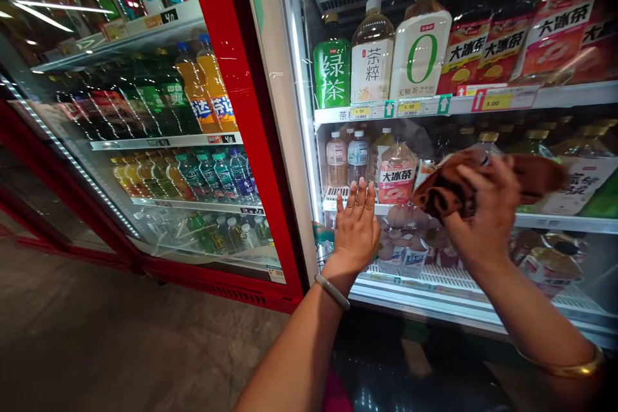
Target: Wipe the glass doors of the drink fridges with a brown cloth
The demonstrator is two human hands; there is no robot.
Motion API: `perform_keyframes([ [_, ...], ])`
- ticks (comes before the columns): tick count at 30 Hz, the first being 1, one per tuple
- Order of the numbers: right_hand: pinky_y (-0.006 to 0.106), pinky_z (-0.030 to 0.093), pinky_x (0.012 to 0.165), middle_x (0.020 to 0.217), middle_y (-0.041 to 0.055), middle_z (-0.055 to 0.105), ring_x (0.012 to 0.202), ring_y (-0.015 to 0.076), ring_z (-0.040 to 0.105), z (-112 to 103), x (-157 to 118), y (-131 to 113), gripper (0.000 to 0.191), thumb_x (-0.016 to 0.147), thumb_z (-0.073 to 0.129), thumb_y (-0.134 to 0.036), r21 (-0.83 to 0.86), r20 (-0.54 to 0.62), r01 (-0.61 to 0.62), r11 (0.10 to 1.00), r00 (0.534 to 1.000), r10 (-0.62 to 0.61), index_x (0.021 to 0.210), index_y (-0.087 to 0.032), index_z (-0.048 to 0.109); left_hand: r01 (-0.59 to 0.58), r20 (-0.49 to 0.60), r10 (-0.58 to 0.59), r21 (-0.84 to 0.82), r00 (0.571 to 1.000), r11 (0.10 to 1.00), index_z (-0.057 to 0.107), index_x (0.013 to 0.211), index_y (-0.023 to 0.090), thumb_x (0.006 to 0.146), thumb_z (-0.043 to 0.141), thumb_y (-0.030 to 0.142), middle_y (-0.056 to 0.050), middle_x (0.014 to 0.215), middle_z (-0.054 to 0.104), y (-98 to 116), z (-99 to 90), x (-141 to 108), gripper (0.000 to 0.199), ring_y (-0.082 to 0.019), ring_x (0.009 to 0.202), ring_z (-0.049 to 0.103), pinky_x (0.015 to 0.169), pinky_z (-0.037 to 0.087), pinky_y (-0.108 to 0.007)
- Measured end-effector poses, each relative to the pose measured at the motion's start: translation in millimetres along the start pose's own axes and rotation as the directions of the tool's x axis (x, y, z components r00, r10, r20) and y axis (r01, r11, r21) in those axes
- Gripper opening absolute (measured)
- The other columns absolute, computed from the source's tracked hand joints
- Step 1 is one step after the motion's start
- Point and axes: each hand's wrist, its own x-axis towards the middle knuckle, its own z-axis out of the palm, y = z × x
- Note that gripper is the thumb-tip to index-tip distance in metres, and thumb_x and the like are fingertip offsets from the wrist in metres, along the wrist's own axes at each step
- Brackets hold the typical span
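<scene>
My left hand (356, 225) lies flat with its fingers stretched out against the glass door (333, 335) of a lit drinks fridge. A grey bangle circles that wrist. To its right, my right hand (490, 206) grips a brown and black patterned cloth (447, 187) at the glass; part of the cloth trails to the right, smeared by motion. Behind the glass, near my left hand, stand a pink-labelled tea bottle (396, 174) and two small bottles (358, 154). The cloth hides some bottles on the middle shelf.
Large tea bottles (422, 45) line the upper shelf behind the glass. On the left stands a red-framed fridge (251, 109) with shelves of soft drinks, orange bottles (207, 90) among them. Grey floor (96, 335) spreads below it.
</scene>
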Motion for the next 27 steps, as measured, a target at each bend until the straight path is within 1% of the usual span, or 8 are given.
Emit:
perform_keyframes([
  [4, 0.067, 0.037, 0.125, 0.165, 0.0114, 0.042, 0.157, 0.0398, 0.034, 21, -6, -22, 0.061, 0.087, 0.072, -0.023, 0.000, 0.113, 0.094, 0.996, 0.989, -0.093, 0.145, -0.030, 0.057, 0.016, 0.000, -0.016, 0.011, 1.000, 1.000, 0.009, 0.170, 0.016, 0.100, 0.044, 0.016, -0.011, 0.175, 0.021, -4, -1.0, 3, 0.078, -0.026, 0.165, 0.013, 0.135, 0.019, -0.057],
  [7, 0.058, 0.053, 0.113, 0.158, 0.0111, 0.052, 0.147, 0.0361, 0.049, 31, -30, -35, 0.056, 0.088, 0.070, -0.019, 0.073, 0.370, 0.313, 0.947, 0.873, -0.317, 0.142, -0.027, 0.058, 0.019, 0.004, -0.019, 0.010, 1.000, 1.000, 0.013, 0.169, 0.016, 0.101, 0.043, 0.017, -0.012, 0.174, 0.025, -7, -1.0, 2, 0.074, -0.025, 0.164, 0.017, 0.134, 0.022, -0.055],
  [11, 0.052, 0.059, 0.101, 0.155, 0.0107, 0.056, 0.129, 0.0321, 0.065, 16, -34, -13, 0.055, 0.088, 0.069, -0.018, 0.086, 0.483, 0.481, 0.873, 0.746, -0.458, 0.142, -0.027, 0.060, 0.015, -0.014, -0.015, 0.003, 1.000, 1.000, 0.019, 0.168, 0.014, 0.100, 0.045, 0.016, -0.012, 0.174, 0.025, -13, -3.9, -1, 0.073, -0.025, 0.164, 0.017, 0.135, 0.021, -0.054],
  [14, 0.058, 0.051, 0.114, 0.162, 0.0104, 0.048, 0.145, 0.0368, 0.052, 14, -11, -7, 0.052, 0.086, 0.074, -0.022, 0.063, 0.342, 0.383, 0.921, 0.859, -0.381, 0.137, -0.028, 0.064, 0.069, -0.037, -0.069, 0.006, 0.997, 0.998, 0.021, 0.167, 0.013, 0.098, 0.045, 0.014, -0.013, 0.174, 0.024, -21, -7.3, -1, 0.073, -0.026, 0.164, 0.015, 0.134, 0.020, -0.057],
  [17, 0.064, 0.041, 0.123, 0.163, 0.0121, 0.046, 0.158, 0.0402, 0.032, 33, 5, -36, 0.050, 0.086, 0.077, -0.028, 0.033, 0.172, 0.211, 0.977, 0.962, -0.213, 0.135, -0.025, 0.064, 0.101, -0.059, -0.100, 0.015, 0.993, 0.995, 0.019, 0.168, 0.015, 0.099, 0.043, 0.014, -0.012, 0.174, 0.026, -27, -8.5, 1, 0.072, -0.026, 0.164, 0.015, 0.134, 0.018, -0.059],
  [21, 0.052, 0.054, 0.111, 0.156, 0.0117, 0.056, 0.154, 0.0355, 0.040, 55, -7, -67, 0.042, 0.091, 0.070, -0.021, 0.054, 0.339, 0.408, 0.911, 0.851, -0.401, 0.133, -0.022, 0.066, 0.103, -0.066, -0.102, 0.010, 0.993, 0.995, 0.015, 0.169, 0.017, 0.102, 0.043, 0.019, -0.013, 0.173, 0.028, -33, -6.4, 1, 0.072, -0.027, 0.163, 0.018, 0.134, 0.021, -0.058],
  [24, 0.044, 0.058, 0.105, 0.153, 0.0080, 0.060, 0.146, 0.0285, 0.052, 43, -15, -47, 0.040, 0.094, 0.065, -0.017, 0.096, 0.408, 0.580, 0.809, 0.718, -0.564, 0.133, -0.025, 0.067, 0.096, -0.082, -0.093, 0.025, 0.992, 0.995, 0.010, 0.170, 0.019, 0.101, 0.042, 0.015, -0.013, 0.173, 0.028, -38, -5.4, -2, 0.076, -0.027, 0.163, 0.020, 0.133, 0.025, -0.057],
  [27, 0.050, 0.052, 0.116, 0.158, 0.0058, 0.055, 0.151, 0.0307, 0.046, 25, 7, -19, 0.043, 0.092, 0.068, -0.016, 0.115, 0.356, 0.571, 0.813, 0.740, -0.570, 0.133, -0.029, 0.067, 0.126, -0.116, -0.120, 0.038, 0.986, 0.991, 0.004, 0.170, 0.019, 0.099, 0.042, 0.010, -0.013, 0.174, 0.026, -44, -5.5, -4, 0.082, -0.027, 0.163, 0.017, 0.133, 0.024, -0.058],
])
